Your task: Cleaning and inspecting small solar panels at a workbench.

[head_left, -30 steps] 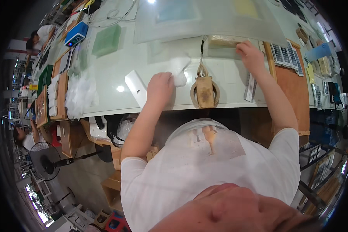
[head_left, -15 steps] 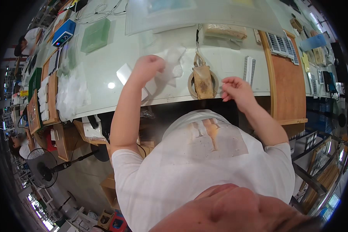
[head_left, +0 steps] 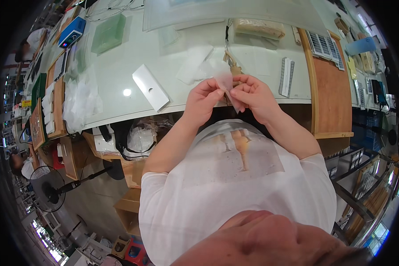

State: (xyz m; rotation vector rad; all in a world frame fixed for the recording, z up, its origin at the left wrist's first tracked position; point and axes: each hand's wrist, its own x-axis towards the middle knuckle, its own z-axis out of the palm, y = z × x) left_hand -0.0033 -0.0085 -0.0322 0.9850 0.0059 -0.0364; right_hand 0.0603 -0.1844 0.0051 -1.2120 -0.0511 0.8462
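Between my two hands, at the front edge of the table, hangs a small translucent plastic bag. My left hand pinches one side of it with thumb and fingers. Thumb and forefinger of my right hand close on its other side. Just behind them a brown block with a cord shows only its top; my hands hide the rest. More clear plastic bags lie flat beyond my left hand. A flat white box with a small round hole lies farther left.
A wooden tray stands at the right, with silver-and-dark strips beside it. A translucent panel spans the back. Green blocks, a blue device and a heap of plastic bags are at the left.
My left hand has moved right from above the white box, and my right hand has come inward. Both now hold the plastic bag in front of the brown block.
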